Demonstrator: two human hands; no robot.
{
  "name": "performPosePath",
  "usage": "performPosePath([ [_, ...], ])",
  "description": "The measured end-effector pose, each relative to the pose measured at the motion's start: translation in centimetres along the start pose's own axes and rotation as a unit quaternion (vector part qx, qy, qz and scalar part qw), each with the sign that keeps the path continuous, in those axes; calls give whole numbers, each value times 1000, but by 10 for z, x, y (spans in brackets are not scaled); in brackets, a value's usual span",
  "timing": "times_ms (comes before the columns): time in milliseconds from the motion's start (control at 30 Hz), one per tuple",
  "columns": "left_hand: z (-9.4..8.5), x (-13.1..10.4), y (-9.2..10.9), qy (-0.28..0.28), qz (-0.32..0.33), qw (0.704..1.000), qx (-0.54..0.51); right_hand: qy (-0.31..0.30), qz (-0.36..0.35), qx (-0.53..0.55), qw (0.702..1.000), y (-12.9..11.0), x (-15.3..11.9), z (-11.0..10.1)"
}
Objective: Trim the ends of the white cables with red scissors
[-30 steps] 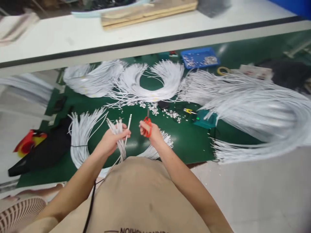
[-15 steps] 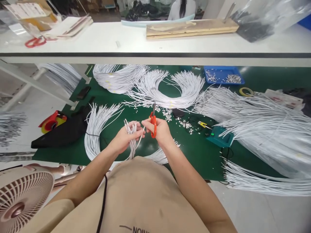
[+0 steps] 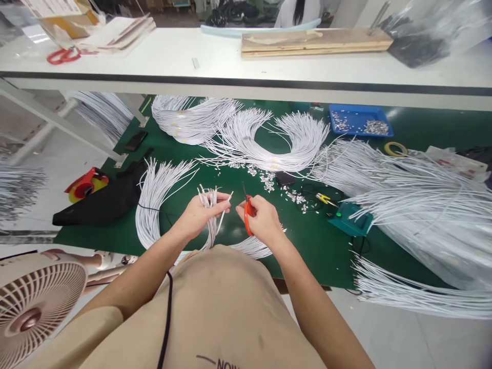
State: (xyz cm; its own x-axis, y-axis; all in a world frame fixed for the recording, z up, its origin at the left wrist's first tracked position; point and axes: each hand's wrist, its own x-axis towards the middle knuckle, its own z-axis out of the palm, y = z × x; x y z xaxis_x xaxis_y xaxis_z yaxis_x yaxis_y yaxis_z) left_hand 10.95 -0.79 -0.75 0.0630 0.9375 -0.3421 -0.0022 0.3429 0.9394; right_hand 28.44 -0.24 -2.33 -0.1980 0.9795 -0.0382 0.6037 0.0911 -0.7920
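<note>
My left hand (image 3: 202, 215) is closed around a small bunch of white cables (image 3: 211, 225), their ends sticking up above the fingers. One cable stands apart, pinched at my left thumb and fingertips. My right hand (image 3: 265, 218) grips red-handled scissors (image 3: 249, 215), the dark blades pointing up and away from me. A short gap separates the scissors from the cables. Left of my hands, a larger curved bundle of white cables (image 3: 148, 210) lies on the green mat (image 3: 307, 241). Small metallic pieces (image 3: 267, 180) are scattered just beyond my right hand.
Coiled white cable bundles (image 3: 269, 148) lie ahead, with a blue tray (image 3: 359, 115) of small parts behind. At right are a teal device (image 3: 350, 219), yellow-handled pliers (image 3: 325, 198) and a large cable heap (image 3: 423, 205). A white shelf (image 3: 172, 64) crosses above; a fan (image 3: 38, 302) stands lower left.
My right hand with the scissors has drawn back toward me and to the right, away from the left hand. The left hand still holds the cables.
</note>
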Motion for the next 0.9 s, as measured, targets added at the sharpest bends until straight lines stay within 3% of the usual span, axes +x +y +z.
performPosePath([
  [200, -1, -1, 1, 4, 10, 1000, 20, -39, -18, -122, 992, -5, -3, 2],
  [533, -4, 0, -1, 22, 10, 999, 39, -38, -50, -210, 976, -14, -4, -6],
  [900, -3, -5, 4, -9, 17, 995, 101, -40, -59, -284, 956, -11, -9, -2],
])
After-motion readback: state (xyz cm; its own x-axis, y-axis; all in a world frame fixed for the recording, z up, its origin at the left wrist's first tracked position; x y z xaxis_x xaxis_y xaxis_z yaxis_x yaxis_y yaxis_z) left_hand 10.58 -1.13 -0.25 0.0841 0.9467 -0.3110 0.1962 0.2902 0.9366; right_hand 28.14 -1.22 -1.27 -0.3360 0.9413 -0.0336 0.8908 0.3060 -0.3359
